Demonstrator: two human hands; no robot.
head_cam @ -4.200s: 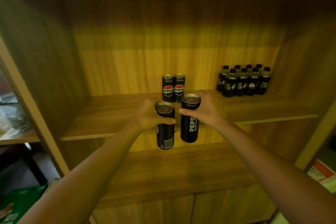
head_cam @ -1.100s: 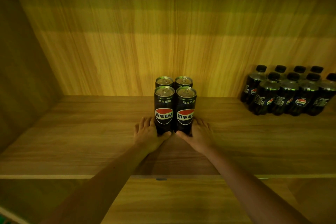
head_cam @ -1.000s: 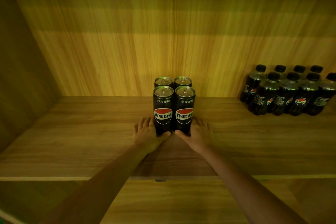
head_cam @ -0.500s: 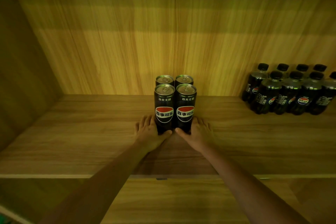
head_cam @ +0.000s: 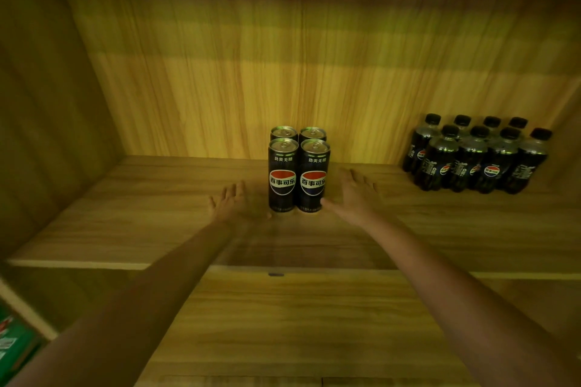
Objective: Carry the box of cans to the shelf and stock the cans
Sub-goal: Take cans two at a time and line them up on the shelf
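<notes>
Several tall black Pepsi cans stand upright in a tight block on the wooden shelf [head_cam: 132, 220]. The front left can [head_cam: 282, 176] and the front right can [head_cam: 314, 177] show their logos; two more cans [head_cam: 298, 132] stand right behind them. My left hand [head_cam: 234, 203] is open, a little left of the block, fingers spread, holding nothing. My right hand [head_cam: 353, 195] is open just right of the block, its thumb close to the base of the front right can. The box is out of view.
A group of several small black Pepsi bottles [head_cam: 474, 157] stands at the shelf's right back. The shelf's left side wall [head_cam: 47, 135] and back panel [head_cam: 283, 72] close the space. A green package [head_cam: 12, 345] shows at the lower left, below the shelf.
Both hands have let go of the front cans and moved apart, the left one to the left and the right one to the right. The cans stay in place.
</notes>
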